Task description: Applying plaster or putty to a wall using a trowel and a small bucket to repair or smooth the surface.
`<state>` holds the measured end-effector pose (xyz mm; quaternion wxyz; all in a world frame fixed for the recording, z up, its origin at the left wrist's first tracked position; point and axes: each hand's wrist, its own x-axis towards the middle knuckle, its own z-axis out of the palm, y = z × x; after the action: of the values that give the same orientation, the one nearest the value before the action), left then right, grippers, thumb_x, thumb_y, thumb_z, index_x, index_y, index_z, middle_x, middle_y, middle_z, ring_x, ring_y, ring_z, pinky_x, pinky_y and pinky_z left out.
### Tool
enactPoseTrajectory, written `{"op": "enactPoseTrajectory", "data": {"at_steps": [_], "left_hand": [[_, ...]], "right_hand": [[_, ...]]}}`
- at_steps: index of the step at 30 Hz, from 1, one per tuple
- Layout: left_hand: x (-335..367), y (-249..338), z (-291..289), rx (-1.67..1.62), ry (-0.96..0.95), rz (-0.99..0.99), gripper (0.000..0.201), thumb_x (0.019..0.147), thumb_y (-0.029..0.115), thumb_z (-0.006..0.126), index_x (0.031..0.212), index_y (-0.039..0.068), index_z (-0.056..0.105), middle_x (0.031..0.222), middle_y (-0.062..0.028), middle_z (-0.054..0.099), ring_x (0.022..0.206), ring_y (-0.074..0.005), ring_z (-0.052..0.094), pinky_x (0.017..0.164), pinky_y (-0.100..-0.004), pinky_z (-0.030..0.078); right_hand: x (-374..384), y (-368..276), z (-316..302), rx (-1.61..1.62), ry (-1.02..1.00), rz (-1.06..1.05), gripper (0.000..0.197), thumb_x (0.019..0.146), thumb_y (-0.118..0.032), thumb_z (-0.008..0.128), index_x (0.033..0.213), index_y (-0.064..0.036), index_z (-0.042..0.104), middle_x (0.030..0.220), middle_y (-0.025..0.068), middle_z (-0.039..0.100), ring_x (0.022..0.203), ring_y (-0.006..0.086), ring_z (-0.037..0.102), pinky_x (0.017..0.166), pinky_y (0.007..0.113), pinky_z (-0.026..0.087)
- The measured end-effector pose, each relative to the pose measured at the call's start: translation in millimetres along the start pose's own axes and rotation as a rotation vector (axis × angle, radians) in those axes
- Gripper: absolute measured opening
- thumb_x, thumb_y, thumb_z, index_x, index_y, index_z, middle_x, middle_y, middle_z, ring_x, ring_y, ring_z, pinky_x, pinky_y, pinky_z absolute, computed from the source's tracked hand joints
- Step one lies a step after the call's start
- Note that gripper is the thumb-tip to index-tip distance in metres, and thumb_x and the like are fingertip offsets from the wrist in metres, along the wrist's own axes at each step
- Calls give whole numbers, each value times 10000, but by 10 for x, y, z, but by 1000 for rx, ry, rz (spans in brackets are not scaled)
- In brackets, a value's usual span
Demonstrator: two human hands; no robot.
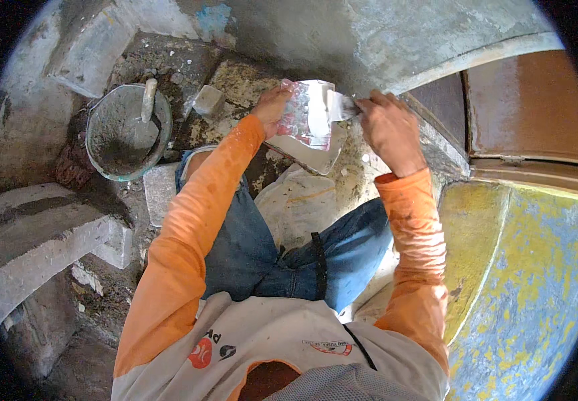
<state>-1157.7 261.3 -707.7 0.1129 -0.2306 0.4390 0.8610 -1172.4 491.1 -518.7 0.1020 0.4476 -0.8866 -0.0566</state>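
Note:
My left hand [272, 109] is closed on the left edge of a flat pinkish piece with a bumpy, see-through look [294, 120]. White paste [318, 115] covers its right part. In my right hand [390, 130] is a putty knife [342, 107], its metal blade touching the right side of the paste. The fingers wrap its handle, which is mostly hidden. Just below the pinkish piece, a pale shallow container [322, 159] shows partly, its contents hidden.
On the left stands a round bucket [94, 144] of grey mortar with a trowel [149, 100] in it. Pale blocks [209, 101] lie nearby. A low masonry ledge [48, 250] is at lower left, a brown wooden door [529, 107] and a yellow-blue wall [523, 281] at right.

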Motion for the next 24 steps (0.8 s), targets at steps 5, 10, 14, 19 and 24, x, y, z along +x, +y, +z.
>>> {"op": "enactPoseTrajectory", "data": {"at_steps": [5,10,14,19,24], "left_hand": [[-3,108,-38,-98,46,67,294,1085,234,540,1332,95,617,1228,-40,697,995,-185,721,763,-380,646],[-6,208,-7,-281,34,218,299,1065,264,586,1330,125,600,1192,-42,686,1043,-195,690,855,-400,604],[65,276,75,-304,265,142,374,1031,293,649,1370,170,546,1270,-73,638,1079,-280,671,840,-425,628],[313,338,380,-342,265,198,443,988,248,710,1373,144,517,1403,-127,553,1202,-393,613,925,-477,627],[438,348,774,-392,226,304,430,998,120,653,1397,134,493,1355,-131,570,1190,-380,624,877,-485,654]], "right_hand": [[-543,211,456,437,159,558,224,866,-161,702,1071,-76,730,1064,163,703,979,376,685,839,457,556],[-991,-131,1733,630,-69,471,237,896,-140,667,1101,-54,750,1038,210,716,993,387,673,886,459,536],[-967,-657,2325,567,-244,464,296,877,-179,663,1150,-77,714,1101,172,670,1024,380,666,919,477,543],[-881,-877,2304,263,-248,399,389,876,-188,669,1257,-109,690,1145,142,648,1133,341,609,948,493,477],[-845,-833,2118,279,-61,476,470,873,-214,686,1334,-127,648,1196,130,619,1165,333,566,959,493,426]]}}
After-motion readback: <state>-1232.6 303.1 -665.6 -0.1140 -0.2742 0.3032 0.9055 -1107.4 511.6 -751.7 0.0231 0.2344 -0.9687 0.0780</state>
